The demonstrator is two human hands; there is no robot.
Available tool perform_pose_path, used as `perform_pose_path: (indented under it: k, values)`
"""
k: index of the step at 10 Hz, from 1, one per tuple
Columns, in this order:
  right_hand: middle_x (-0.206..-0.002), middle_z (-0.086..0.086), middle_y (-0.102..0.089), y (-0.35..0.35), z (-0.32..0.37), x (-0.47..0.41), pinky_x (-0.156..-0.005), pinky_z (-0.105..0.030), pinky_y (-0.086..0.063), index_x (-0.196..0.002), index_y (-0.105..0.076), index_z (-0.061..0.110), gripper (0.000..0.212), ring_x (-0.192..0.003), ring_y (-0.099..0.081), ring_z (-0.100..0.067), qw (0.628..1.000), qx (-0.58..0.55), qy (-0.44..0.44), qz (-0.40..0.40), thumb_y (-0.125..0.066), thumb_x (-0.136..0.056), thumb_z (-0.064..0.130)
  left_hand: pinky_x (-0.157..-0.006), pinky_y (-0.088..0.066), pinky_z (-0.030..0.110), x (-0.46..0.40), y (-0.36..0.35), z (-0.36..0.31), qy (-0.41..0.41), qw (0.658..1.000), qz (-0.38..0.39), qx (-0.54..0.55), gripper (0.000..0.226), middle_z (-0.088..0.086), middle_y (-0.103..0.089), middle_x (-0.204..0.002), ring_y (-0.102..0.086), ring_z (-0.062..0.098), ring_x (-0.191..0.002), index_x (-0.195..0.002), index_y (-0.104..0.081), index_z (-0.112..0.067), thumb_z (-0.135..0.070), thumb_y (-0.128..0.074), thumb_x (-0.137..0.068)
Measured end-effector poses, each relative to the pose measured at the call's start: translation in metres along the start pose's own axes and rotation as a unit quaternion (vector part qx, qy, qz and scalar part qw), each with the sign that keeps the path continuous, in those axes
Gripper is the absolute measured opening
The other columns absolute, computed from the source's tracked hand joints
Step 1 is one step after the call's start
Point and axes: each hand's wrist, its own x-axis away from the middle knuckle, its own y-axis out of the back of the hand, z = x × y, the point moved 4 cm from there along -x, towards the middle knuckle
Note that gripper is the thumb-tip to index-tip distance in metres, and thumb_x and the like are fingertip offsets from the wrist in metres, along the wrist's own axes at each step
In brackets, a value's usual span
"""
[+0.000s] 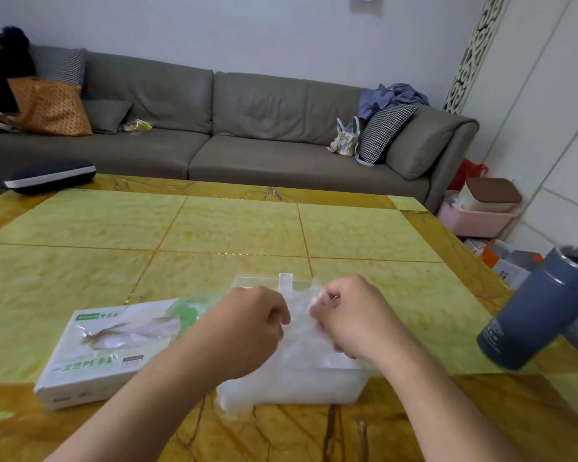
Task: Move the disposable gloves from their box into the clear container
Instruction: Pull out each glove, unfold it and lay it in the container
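Yellow table (247, 225) carries everything. Both hands grasp the gloves (299, 331) between them, directly over the clear container (314, 385): left hand (247, 328) and right hand (351, 315) equally near. The box (107, 351) lies just left of the left hand.

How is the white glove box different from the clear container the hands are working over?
The glove box is opaque white card with green print; the clear container is see-through plastic. The glove box lies flat to the left, untouched; the clear container sits under both hands, the left hand and right hand gripping thin plastic gloves over it. The clear container looks full of gloves. Both rest on the yellow table.
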Motion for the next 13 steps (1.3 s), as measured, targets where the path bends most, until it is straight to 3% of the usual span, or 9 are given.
perform_pose_path:
  k: [3,4,5,7,8,9,10,11,13]
  values:
    - [-0.065,-0.006,-0.069,-0.003,-0.003,-0.004,-0.047,-0.043,-0.061,-0.071,-0.068,0.006,0.018,-0.045,-0.066,-0.024,0.985,0.171,-0.02,-0.033,-0.073,-0.089,0.006,-0.097,-0.055,0.033,-0.027,-0.031,0.004,0.027,0.98,0.178,-0.082,0.029,-0.011,-0.07,-0.116,-0.066,0.014,-0.106,-0.125,-0.068,-0.036,-0.035,-0.065,-0.097]
    - [-0.078,-0.006,-0.064,-0.005,-0.004,-0.005,-0.039,-0.026,-0.04,-0.063,-0.045,0.015,0.035,-0.053,-0.06,-0.027,0.978,0.203,-0.023,-0.043,-0.069,-0.083,0.0,-0.092,-0.055,0.031,-0.03,-0.033,0.002,0.025,0.969,0.221,-0.109,0.048,-0.012,-0.069,-0.119,-0.064,0.013,-0.101,-0.14,-0.058,-0.035,-0.039,-0.069,-0.094]
    - [-0.077,-0.004,-0.054,-0.003,-0.003,-0.003,-0.043,-0.024,-0.028,-0.067,-0.038,0.017,0.038,-0.062,-0.054,-0.026,0.972,0.23,-0.012,-0.046,-0.066,-0.088,0.001,-0.089,-0.052,0.027,-0.031,-0.036,0.0,0.009,0.957,0.243,-0.16,0.063,-0.013,-0.066,-0.124,-0.062,0.014,-0.104,-0.147,-0.05,-0.034,-0.047,-0.073,-0.09]
    - [-0.075,0.0,-0.047,0.004,0.002,0.008,-0.052,-0.031,-0.041,-0.073,-0.036,0.018,0.038,-0.062,-0.051,-0.023,0.959,0.273,-0.013,-0.076,-0.065,-0.094,0.006,-0.073,-0.051,0.026,-0.036,-0.041,0.006,-0.024,0.966,0.202,-0.157,0.057,-0.015,-0.061,-0.106,-0.061,0.012,-0.088,-0.134,-0.056,-0.036,-0.046,-0.079,-0.082]
    - [-0.087,0.0,-0.055,0.013,0.024,0.021,-0.055,-0.031,-0.045,-0.088,-0.051,0.015,0.02,-0.064,-0.054,-0.019,0.952,0.274,0.034,-0.135,-0.07,-0.095,0.015,-0.077,-0.054,0.03,-0.035,-0.041,0.003,-0.041,0.965,0.195,-0.169,0.04,-0.013,-0.062,-0.099,-0.065,0.016,-0.093,-0.118,-0.062,-0.032,-0.041,-0.077,-0.082]
    - [-0.106,0.001,-0.053,0.005,0.055,0.035,-0.057,-0.023,-0.039,-0.111,-0.051,0.016,0.018,-0.076,-0.055,-0.015,0.963,0.213,0.118,-0.119,-0.06,-0.096,0.016,-0.067,-0.049,0.03,-0.034,-0.041,0.003,-0.034,0.966,0.175,-0.185,0.024,-0.011,-0.055,-0.077,-0.057,0.016,-0.074,-0.076,-0.051,-0.031,-0.043,-0.071,-0.077]
    - [-0.085,0.0,-0.054,-0.019,0.048,0.03,-0.052,-0.026,-0.033,-0.084,-0.049,0.013,0.006,-0.066,-0.05,-0.015,0.992,0.118,0.039,0.034,-0.046,-0.086,0.008,-0.064,-0.046,0.029,-0.035,-0.043,0.006,-0.035,0.968,0.169,-0.183,0.027,-0.007,-0.058,-0.08,-0.057,0.019,-0.072,-0.08,-0.047,-0.027,-0.046,-0.065,-0.074]
    - [-0.083,-0.004,-0.06,-0.037,0.023,0.015,-0.05,-0.028,-0.037,-0.078,-0.051,0.014,0.014,-0.066,-0.057,-0.019,0.982,0.149,-0.029,0.116,-0.047,-0.091,0.01,-0.072,-0.049,0.031,-0.033,-0.04,0.003,-0.068,0.961,0.169,-0.207,0.017,-0.001,-0.064,-0.097,-0.064,0.024,-0.089,-0.1,-0.058,-0.029,-0.037,-0.066,-0.088]
    - [-0.08,0.002,-0.056,-0.045,0.007,0.0,-0.053,-0.027,-0.036,-0.079,-0.059,0.022,0.033,-0.064,-0.052,-0.017,0.951,0.271,-0.036,0.147,-0.059,-0.095,0.051,-0.075,-0.047,0.028,-0.035,-0.035,0.007,-0.036,0.961,0.212,-0.172,0.033,-0.005,-0.069,-0.112,-0.06,0.017,-0.091,-0.123,-0.066,-0.031,-0.039,-0.066,-0.092]
